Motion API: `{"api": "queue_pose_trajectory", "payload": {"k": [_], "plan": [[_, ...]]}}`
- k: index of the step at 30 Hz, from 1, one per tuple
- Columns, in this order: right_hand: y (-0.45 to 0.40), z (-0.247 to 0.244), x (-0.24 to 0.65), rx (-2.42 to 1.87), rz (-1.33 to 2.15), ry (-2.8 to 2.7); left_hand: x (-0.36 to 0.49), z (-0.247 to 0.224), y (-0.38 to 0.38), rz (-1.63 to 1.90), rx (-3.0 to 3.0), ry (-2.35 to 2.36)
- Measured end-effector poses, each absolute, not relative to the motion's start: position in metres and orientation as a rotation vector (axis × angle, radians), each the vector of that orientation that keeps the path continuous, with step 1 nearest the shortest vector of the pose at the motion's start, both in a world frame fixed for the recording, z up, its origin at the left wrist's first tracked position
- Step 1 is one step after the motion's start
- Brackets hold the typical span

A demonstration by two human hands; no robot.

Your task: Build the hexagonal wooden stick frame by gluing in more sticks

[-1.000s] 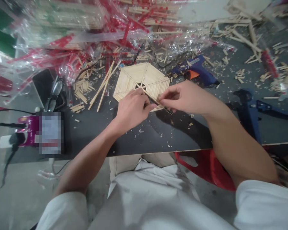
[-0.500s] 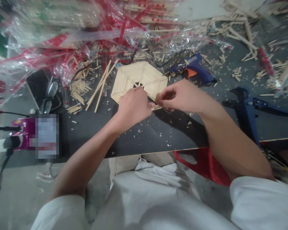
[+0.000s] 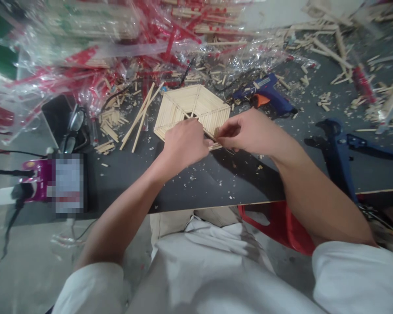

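The person wears a white short-sleeved shirt, its sleeves ending above the elbows, and light beige trousers. Both forearms are bare, and the left hand and right hand are ungloved.

Hands close in over the near edge of the stick hexagon

Over the last second the left hand has crept forward and a little right, so its knuckles now cover more of the hexagon panel near the centre gap. The right hand has drawn in toward it, its fingertips now pinched just beside the left thumb on the thin stick at the panel's near right edge; the gap between the two hands has all but closed.
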State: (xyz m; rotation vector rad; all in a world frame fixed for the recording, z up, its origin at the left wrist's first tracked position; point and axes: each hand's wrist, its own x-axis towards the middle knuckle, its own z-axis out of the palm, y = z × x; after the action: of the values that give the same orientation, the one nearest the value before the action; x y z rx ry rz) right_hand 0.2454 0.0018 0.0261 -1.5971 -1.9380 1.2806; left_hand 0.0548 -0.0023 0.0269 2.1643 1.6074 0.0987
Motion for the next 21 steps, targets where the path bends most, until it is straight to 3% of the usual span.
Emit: {"api": "queue_pose_trajectory", "payload": {"k": [7,21], "plan": [[0.003,0.025,0.264,-1.421,1.41,-1.975,0.055,0.03,0.0,0.051,2.116,1.612],[0.003,0.007,0.255,-1.233,1.373,-1.563,0.011,0.043,0.01,0.368,2.013,1.298]]}}
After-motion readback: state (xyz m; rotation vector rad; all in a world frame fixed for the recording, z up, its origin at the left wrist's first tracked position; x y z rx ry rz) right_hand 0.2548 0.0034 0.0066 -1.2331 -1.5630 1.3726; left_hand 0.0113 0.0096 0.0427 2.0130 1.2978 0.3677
